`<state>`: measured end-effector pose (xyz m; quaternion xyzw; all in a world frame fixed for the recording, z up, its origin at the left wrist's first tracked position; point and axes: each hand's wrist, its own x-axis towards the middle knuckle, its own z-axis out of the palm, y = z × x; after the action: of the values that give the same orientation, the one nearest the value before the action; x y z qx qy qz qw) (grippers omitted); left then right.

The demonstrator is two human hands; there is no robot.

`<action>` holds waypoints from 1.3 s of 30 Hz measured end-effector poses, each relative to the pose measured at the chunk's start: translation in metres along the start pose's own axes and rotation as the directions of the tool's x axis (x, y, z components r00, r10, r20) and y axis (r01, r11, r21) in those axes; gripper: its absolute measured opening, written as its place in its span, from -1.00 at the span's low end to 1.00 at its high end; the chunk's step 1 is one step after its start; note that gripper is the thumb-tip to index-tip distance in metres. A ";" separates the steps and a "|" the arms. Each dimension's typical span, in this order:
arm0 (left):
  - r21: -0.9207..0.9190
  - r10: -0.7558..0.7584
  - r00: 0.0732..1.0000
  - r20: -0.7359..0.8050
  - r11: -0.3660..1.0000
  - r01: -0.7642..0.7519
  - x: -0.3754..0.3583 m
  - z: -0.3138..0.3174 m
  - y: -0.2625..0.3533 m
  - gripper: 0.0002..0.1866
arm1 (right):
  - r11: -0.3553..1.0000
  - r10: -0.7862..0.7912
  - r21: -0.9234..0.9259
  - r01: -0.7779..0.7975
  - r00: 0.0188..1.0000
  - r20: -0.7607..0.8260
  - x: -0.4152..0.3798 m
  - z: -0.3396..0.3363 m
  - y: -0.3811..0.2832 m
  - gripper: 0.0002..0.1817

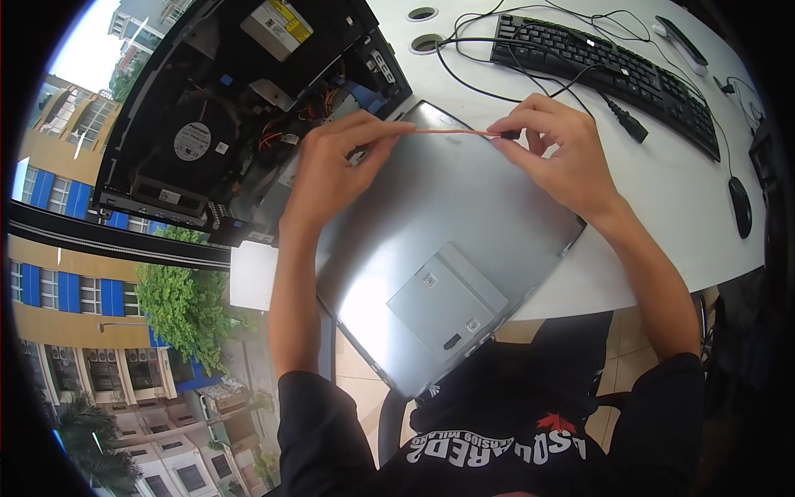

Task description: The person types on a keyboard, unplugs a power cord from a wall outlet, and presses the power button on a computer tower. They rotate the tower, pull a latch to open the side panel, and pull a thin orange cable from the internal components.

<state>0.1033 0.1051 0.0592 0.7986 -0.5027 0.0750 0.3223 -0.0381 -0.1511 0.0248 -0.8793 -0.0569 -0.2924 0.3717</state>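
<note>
A thin orange cable [454, 131] is stretched almost straight between my two hands, above a metal side panel. My left hand [339, 157] pinches its left end between thumb and fingertips. At the other end, my right hand [563, 149] pinches the cable by its small black connector [509, 135]. Beneath both hands lies the silvery computer side panel [389, 224], partly on the table and reaching over its edge towards my lap. Left of my hands is the opened computer case [157, 178], with a fan [192, 141] and coloured wires [269, 137] inside.
On the white table [662, 248] lie a black keyboard [613, 74], a mouse [739, 207] and a loose power plug [628, 123]. Black cables run around the keyboard near two round table holes [426, 43]. A window [108, 331] borders the left side.
</note>
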 end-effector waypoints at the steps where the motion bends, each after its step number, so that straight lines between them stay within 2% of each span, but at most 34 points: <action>1: -0.008 0.000 1.000 -0.007 1.000 0.000 0.000 0.001 0.000 -0.70 | 1.000 0.001 0.025 -0.001 1.000 0.000 -0.001 0.001 0.000 -0.88; 4: -0.050 -0.032 0.999 -0.012 0.998 0.032 -0.001 0.002 0.001 -0.72 | 0.997 0.002 0.083 -0.002 1.000 -0.002 0.000 0.006 0.000 -0.90; 10: -0.070 0.034 0.999 -0.028 0.997 -0.036 0.001 0.004 0.000 -0.82 | 0.996 0.001 0.088 0.002 0.999 -0.032 0.000 0.004 0.000 -0.92; 13: -0.030 -0.008 0.999 0.048 1.000 0.009 0.000 0.004 0.004 -0.79 | 0.994 -0.015 0.104 0.019 0.999 -0.043 0.000 0.005 -0.001 -0.92; 16: -0.087 0.000 0.999 0.047 0.996 0.004 0.000 0.010 0.005 -0.75 | 0.994 -0.032 0.102 0.036 0.999 -0.042 0.000 0.006 -0.001 -0.92; 22: -0.015 0.111 0.992 0.057 0.994 -0.110 -0.001 0.013 0.010 -0.73 | 0.987 -0.112 0.114 0.114 0.993 -0.024 -0.003 0.011 -0.006 -0.93; 24: -0.062 0.105 0.992 0.065 0.993 -0.101 -0.002 0.013 0.015 -0.72 | 0.982 -0.146 0.117 0.149 0.989 -0.039 -0.004 0.013 -0.008 -0.93; 31: -0.090 0.065 0.994 0.093 0.994 -0.057 -0.006 0.015 0.013 -0.69 | 0.983 -0.113 0.149 0.109 0.993 0.017 -0.006 0.014 -0.012 -0.91; 36: -0.002 0.067 0.993 0.094 0.998 -0.067 -0.006 0.012 0.014 -0.70 | 0.989 -0.069 0.131 0.068 0.998 0.000 -0.006 0.012 -0.019 -0.91; 39: -0.016 0.048 0.993 0.105 0.999 -0.047 -0.005 0.014 0.015 -0.69 | 0.978 -0.138 0.153 0.139 0.990 -0.014 -0.006 0.013 -0.014 -0.90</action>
<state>0.0849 0.0962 0.0522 0.7871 -0.5383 0.0370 0.2988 -0.0411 -0.1315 0.0230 -0.8415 -0.1397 -0.3139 0.4169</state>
